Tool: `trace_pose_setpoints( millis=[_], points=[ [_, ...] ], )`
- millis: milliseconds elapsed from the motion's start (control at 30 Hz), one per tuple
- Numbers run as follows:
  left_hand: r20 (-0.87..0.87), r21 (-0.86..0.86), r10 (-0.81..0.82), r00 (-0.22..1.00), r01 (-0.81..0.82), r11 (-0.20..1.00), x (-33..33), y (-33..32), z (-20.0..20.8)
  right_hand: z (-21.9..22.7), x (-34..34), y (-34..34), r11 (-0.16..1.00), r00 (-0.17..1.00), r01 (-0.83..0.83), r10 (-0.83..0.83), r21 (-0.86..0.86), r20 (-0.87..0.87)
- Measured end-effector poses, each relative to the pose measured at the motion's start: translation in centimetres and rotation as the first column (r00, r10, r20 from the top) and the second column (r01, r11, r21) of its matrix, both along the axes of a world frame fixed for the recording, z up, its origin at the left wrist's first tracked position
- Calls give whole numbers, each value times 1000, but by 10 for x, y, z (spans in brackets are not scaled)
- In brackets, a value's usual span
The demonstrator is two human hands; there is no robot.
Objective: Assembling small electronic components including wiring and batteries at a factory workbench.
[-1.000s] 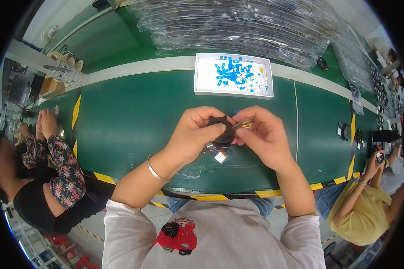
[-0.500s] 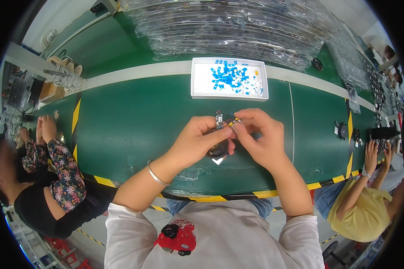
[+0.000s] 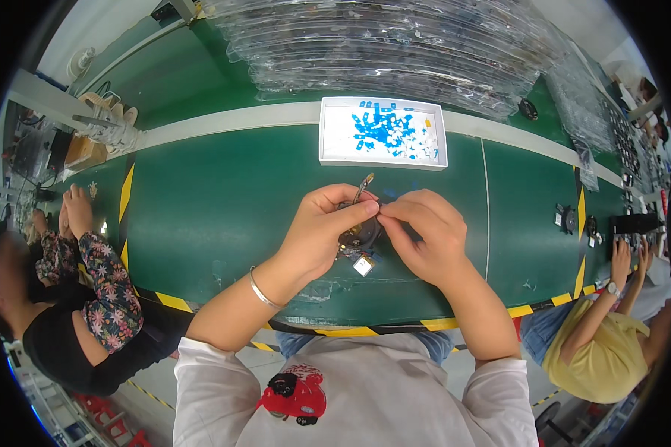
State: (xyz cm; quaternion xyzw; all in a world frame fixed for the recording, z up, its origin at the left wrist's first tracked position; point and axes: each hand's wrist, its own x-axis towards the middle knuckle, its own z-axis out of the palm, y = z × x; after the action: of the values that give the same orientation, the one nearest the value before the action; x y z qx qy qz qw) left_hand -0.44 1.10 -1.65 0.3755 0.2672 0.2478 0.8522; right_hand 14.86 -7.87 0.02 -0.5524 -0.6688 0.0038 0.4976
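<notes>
My left hand (image 3: 317, 229) is closed on a round black electronic part (image 3: 361, 237), held over the green table. From it a narrow circuit strip (image 3: 364, 186) sticks up past my left fingers, and a small white square piece (image 3: 362, 265) hangs at its lower side. My right hand (image 3: 429, 232) pinches at the part's upper right edge, its thumb and forefinger touching my left fingertips. What sits between the right fingertips is too small to make out. Beyond both hands stands a shallow white box (image 3: 328, 153) with many small blue and white pieces (image 3: 384, 130).
Stacked clear plastic trays (image 3: 388, 45) fill the back of the green table (image 3: 209, 216). Black-and-yellow tape (image 3: 580, 238) marks off the sides. Similar black parts (image 3: 566, 217) lie at the right. A co-worker in a floral sleeve (image 3: 108, 290) sits left, another in yellow (image 3: 600, 346) right.
The round part has turned in my left hand, so its strip leans right and the white square shows more. My right fingers have drawn together into a tighter pinch.
</notes>
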Motion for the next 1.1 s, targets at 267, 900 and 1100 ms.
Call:
trace_pose_setpoints(
  millis=[267, 900, 1100],
  points=[
    [-27, -94, -23, 999, 20, 995, 0, -4, 10, 0, -4, 1, 998, 1000, -10, 10, 57, 3],
    [-52, -120, -119, 992, 112, 986, -2, 1, 5, -1, -2, -2, 993, 989, -44, 27, -109, -147],
    [-117, -41, -156, 981, 152, 988, 1, 3, 9, -8, 22, 6, 967, 989, 141, -145, -210, -5]
  ],
)
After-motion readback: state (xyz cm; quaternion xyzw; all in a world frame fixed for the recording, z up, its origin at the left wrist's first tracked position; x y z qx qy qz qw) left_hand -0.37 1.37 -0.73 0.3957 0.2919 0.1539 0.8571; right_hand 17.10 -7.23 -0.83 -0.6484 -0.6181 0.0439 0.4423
